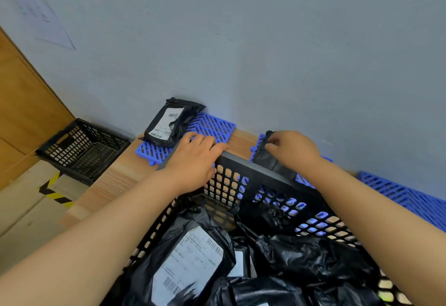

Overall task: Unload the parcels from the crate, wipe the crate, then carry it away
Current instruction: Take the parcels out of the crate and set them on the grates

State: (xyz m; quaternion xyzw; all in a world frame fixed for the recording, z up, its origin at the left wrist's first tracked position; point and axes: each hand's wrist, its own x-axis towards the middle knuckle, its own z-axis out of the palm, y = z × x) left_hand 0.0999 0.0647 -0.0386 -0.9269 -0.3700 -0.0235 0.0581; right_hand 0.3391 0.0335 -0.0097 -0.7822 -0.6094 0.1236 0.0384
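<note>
Though illegible — barcoded labels (190,262) on black parcels (311,257)

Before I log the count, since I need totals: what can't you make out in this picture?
Head view only:
Parcel pile in the crate: bags overlap and the bottom edge cuts it off, so no count.
Top label: print too small.
Black parcel in the right hand: mostly hidden by the hand and the crate wall.
Crate floor: covered by parcels.
</note>
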